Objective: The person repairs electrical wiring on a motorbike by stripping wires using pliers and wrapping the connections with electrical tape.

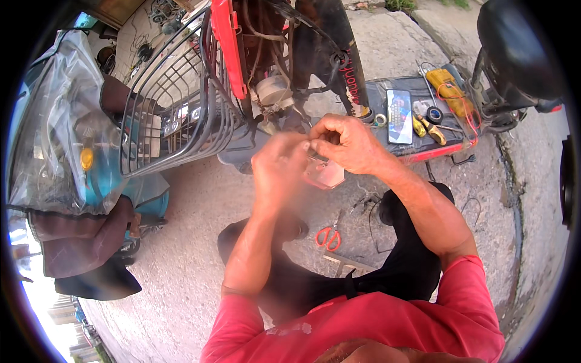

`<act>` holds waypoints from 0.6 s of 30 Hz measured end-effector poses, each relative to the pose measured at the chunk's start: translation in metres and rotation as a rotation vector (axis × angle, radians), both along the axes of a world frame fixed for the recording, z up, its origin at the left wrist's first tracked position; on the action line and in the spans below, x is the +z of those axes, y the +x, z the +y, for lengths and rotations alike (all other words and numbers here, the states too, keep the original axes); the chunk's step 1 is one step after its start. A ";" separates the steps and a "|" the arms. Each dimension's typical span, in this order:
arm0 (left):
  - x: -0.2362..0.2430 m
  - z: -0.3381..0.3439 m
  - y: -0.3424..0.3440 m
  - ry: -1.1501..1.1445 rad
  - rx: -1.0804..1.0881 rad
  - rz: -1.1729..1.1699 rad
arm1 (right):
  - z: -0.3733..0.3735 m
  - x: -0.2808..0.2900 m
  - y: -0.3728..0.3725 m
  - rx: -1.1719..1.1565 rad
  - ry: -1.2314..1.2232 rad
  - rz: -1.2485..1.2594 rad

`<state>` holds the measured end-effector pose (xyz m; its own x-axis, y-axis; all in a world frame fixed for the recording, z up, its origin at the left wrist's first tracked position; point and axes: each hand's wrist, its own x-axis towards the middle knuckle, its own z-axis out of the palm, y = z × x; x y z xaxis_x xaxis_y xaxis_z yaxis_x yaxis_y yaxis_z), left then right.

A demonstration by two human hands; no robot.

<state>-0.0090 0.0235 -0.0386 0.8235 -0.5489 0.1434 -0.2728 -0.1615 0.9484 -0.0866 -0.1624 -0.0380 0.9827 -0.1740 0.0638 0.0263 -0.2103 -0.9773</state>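
My two hands meet in front of the stripped front of a scooter. My right hand is closed in a pinch, its thumb and forefinger pressed together; what lies between them is too small to make out. Close against it is my left hand, its fingers smeared by motion. Just under the fingertips shows a pale reddish, see-through piece, partly covered by the hands. Behind them are a round whitish part and loose wires beside a red body panel.
A black wire basket juts out left of the panel. On the dark footboard at right lie a phone, a yellow multimeter, tape and yellow-handled tools. Red-handled scissors rest on the ground between my legs.
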 end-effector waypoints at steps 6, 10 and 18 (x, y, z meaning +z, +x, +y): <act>0.014 -0.003 -0.006 -0.070 0.038 0.193 | 0.001 -0.010 0.004 -0.171 -0.011 -0.100; 0.012 0.000 -0.004 -0.089 0.042 0.217 | 0.007 -0.022 0.009 -0.263 0.140 -0.146; 0.010 0.001 -0.004 -0.134 0.021 0.241 | 0.002 -0.023 0.016 -0.117 0.315 0.137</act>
<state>-0.0127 0.0244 -0.0282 0.8535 -0.5209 0.0118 -0.0343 -0.0336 0.9988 -0.0709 -0.1608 -0.0614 0.9506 -0.2765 -0.1414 -0.1155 0.1077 -0.9875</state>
